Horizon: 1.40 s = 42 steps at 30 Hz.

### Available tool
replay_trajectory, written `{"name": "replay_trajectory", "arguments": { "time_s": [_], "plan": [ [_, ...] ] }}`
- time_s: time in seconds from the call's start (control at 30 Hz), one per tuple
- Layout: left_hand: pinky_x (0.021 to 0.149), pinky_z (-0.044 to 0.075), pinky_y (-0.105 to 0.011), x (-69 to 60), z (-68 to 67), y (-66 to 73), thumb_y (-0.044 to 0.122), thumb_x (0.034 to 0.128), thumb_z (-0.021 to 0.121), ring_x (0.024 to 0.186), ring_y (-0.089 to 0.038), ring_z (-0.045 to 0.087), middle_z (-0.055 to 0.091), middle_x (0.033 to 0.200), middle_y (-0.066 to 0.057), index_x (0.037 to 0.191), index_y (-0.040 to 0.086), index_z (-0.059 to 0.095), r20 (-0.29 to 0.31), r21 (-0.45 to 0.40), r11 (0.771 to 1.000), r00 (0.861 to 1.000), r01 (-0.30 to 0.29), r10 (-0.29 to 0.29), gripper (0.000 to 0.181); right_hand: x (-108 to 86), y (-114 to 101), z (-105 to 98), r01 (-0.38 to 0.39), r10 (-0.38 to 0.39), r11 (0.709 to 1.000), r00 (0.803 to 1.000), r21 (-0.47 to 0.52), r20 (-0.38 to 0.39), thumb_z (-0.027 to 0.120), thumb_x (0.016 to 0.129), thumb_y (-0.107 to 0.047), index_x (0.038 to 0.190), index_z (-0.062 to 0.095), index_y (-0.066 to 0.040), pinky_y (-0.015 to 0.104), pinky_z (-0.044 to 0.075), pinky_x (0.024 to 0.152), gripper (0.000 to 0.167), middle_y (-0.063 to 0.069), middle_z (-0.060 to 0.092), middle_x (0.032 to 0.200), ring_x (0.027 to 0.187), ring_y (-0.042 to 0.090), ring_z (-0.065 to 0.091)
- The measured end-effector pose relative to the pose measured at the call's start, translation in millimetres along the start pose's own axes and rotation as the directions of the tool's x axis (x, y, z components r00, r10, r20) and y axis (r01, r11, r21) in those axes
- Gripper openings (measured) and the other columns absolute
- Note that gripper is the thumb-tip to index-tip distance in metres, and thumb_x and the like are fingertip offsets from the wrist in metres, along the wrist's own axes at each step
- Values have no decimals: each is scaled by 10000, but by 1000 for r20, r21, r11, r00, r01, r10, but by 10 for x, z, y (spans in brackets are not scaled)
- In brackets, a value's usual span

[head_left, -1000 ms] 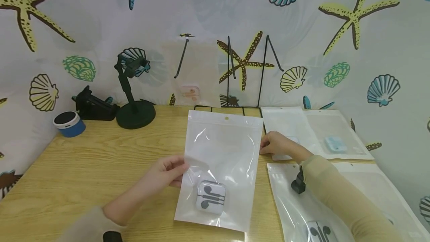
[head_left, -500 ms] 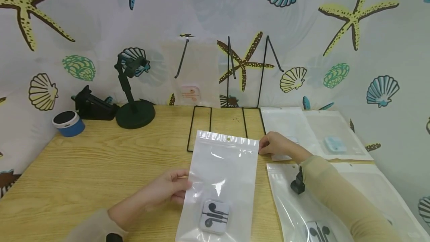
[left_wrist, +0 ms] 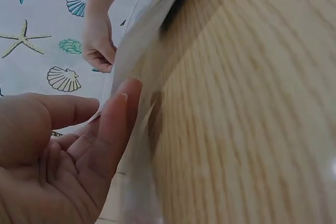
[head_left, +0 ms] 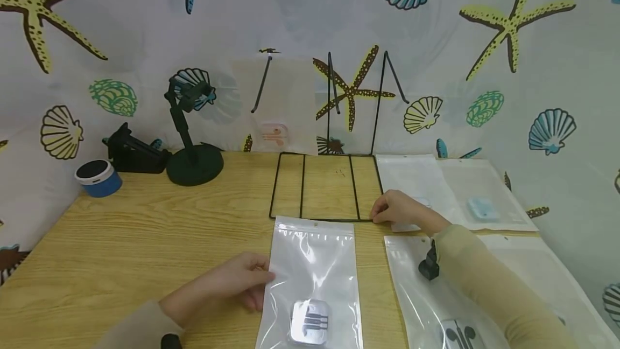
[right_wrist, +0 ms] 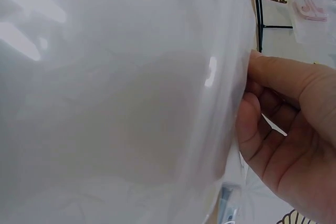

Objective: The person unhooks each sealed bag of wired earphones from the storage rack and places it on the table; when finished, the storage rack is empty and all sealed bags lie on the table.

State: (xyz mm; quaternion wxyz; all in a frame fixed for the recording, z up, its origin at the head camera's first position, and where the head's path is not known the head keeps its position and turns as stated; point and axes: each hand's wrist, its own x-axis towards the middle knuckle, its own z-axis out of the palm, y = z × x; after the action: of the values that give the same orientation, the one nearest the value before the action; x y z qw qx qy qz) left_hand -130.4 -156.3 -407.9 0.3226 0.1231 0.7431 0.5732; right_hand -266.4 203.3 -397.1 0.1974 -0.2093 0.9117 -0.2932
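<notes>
A clear-front white zip pouch (head_left: pixel 315 265) with boxed earphones (head_left: pixel 310 321) inside lies low in the middle of the head view, in front of a black wire display rack (head_left: pixel 354 187). My left hand (head_left: pixel 242 280) pinches the pouch's left edge, thumb on top; the pouch also appears edge-on beside the fingers in the left wrist view. At the rack's front right corner, my right hand (head_left: pixel 399 209) grips the wire base with curled fingers. The pouch (right_wrist: pixel 131 98) fills much of the right wrist view, partly hiding the right fingertips.
Several similar pouches (head_left: pixel 513 193) lie on the right of the wooden table (head_left: pixel 145 241). One pouch with pink earphones (head_left: pixel 274 133) hangs on the rack's left hook. A black stand (head_left: pixel 194 163), a black holder (head_left: pixel 135 149) and a blue speaker (head_left: pixel 99 179) stand back left.
My left hand has lowered the pouch toward the front edge, tilting it flatter and uncovering the rack's base. My right hand has stayed at the rack's corner.
</notes>
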Motion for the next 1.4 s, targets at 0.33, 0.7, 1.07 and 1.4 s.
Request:
{"name": "replay_trajectory", "arguments": {
  "time_s": [0.33,0.7,1.07,1.4],
  "plan": [
    [410,488,-224,-26,15,32,153,918,548,428,-87,552,614,595,-82,700,-24,595,11,168,984,998,52,-55,286,13,-34,-26,-2,2,1000,1000,-7,3,673,836,-60,852,713,-50,231,439,482,45,-3,646,780,563,107,498],
    [422,467,-203,-68,-105,47,219,918,566,466,-103,557,626,641,-66,737,-8,627,43,181,980,995,86,-95,296,27,-56,-21,21,-21,1000,1000,-22,11,674,833,-55,839,717,-49,232,445,547,43,-11,653,787,648,104,513],
    [598,538,-339,-64,-439,159,271,968,489,684,-248,629,641,865,-130,983,-14,599,152,181,983,988,-24,-3,306,37,-17,-5,15,-15,999,1000,-32,8,669,839,-60,834,712,-54,240,440,573,44,-19,649,777,653,106,505],
    [856,482,-406,54,-772,323,309,965,493,998,-323,562,573,1114,-175,1205,-39,513,63,219,971,995,-95,83,424,12,-10,0,6,-6,1000,1000,-30,0,668,838,-59,836,713,-54,243,441,594,45,-22,647,769,663,111,505]
  ]
}}
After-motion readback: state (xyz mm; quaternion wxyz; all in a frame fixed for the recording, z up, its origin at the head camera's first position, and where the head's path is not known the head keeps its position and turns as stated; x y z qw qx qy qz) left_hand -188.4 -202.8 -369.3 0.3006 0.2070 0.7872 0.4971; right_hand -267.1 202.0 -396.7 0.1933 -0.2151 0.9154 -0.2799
